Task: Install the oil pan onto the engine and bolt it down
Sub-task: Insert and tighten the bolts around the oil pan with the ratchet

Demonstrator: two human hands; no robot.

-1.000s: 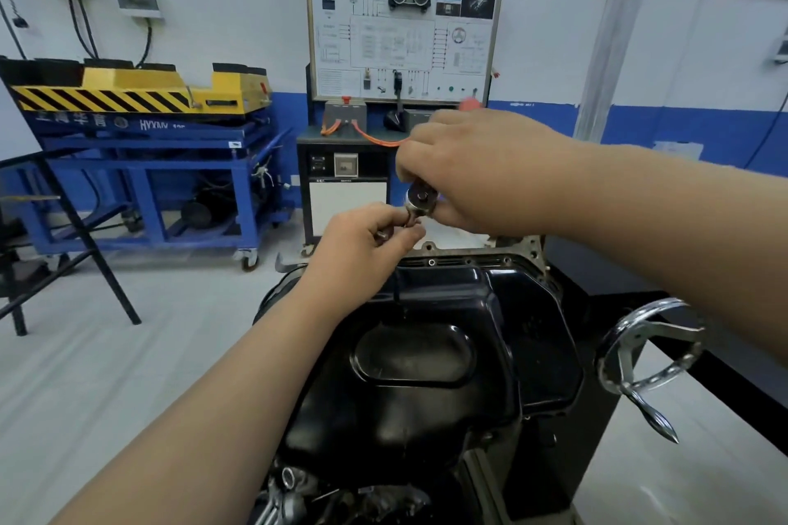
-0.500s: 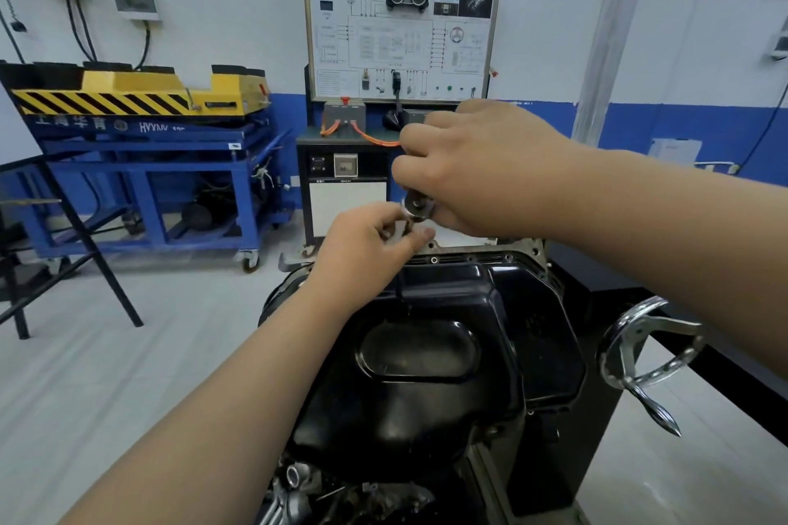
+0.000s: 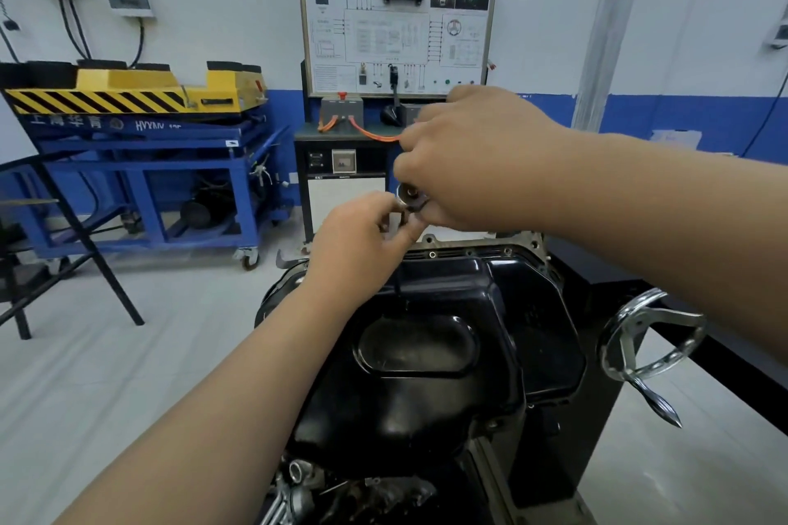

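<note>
My right hand (image 3: 482, 158) is curled around a ratchet (image 3: 410, 198). Its round metal head shows just under my knuckles, while the handle is hidden inside my fist. My left hand (image 3: 362, 243) reaches up beneath it, with thumb and fingertips pinching a small metal piece (image 3: 401, 218) right at that head; I cannot tell exactly what it is. Both hands hover over the far edge of the black oil pan (image 3: 426, 358), which sits on the engine (image 3: 341, 494) directly in front of me, its flange bolt holes showing along the far rim. A chrome handwheel (image 3: 648, 345) stands beside the pan on my right.
</note>
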